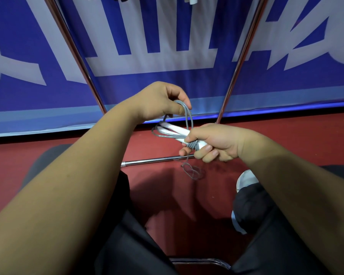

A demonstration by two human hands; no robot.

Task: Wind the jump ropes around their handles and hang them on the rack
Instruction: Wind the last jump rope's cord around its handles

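- Gripping a pair of white handles (175, 130), the R hand (216, 142) has its fingers (206, 150) curled tight round the near end, thumb on top.
- Handles lie side by side, tilted, far ends pointing up-left toward the L hand (159, 100).
- Grey rope (188, 118) is wound in a few tight turns round the handles, right at the R hand's fingertips.
- A long loop of the same rope runs up from the handles to the L hand, which pinches the loop's top btwn thumb and fingers, the other fingers curled in.
- More slack loops hang off the far end of the handles, under the L hand.
- Loose tail drops from below the R hand and lies in a small tangle on the red floor (286, 139), just in front of a chrome bar (157, 160) lying low across the floor.
- Both hands are held in the air above the floor, close together, L hand higher and further out.
- Rack (76, 56): two shiny poles slant up and apart behind the hands, w/ a blue banner (147, 84) w/ big white lettering behind them.
- Small white and dark bits sit at the top edge btwn the poles, cut off; can't tell what they are.
- Person is seated: black trousers (127, 245) in the lower view, a white shoe (246, 179) on the floor under the R forearm, and a chrome chair edge (201, 262) at the bottom btwn the legs.
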